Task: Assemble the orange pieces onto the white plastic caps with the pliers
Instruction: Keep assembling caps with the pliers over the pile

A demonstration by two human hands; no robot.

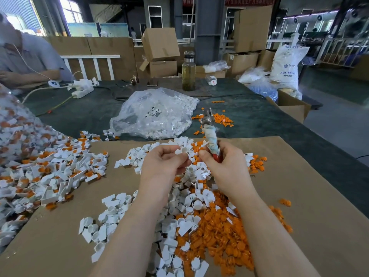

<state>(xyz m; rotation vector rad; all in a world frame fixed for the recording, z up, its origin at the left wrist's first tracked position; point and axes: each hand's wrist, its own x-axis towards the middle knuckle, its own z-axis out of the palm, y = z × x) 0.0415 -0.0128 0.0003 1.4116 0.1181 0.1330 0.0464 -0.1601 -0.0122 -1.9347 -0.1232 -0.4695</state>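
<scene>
Above cardboard (pixel 299 176), left hand (pixel 161 162) pinches white cap (pixel 182 151); right hand (pixel 225 166) grips pliers (pixel 210 134).

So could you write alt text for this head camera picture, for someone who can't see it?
Seen from above, a person's left hand pinches a white plastic cap while the right hand grips cloth-wrapped pliers pointing away. Below lie loose white caps and orange pieces on cardboard, with a clear bag of white parts beyond.

Both forearms are extended forward, side by side. The left hand (pixel 162 160) is raised with fingertips pinched together. The right hand (pixel 223 164) is curled in a grip.
</scene>
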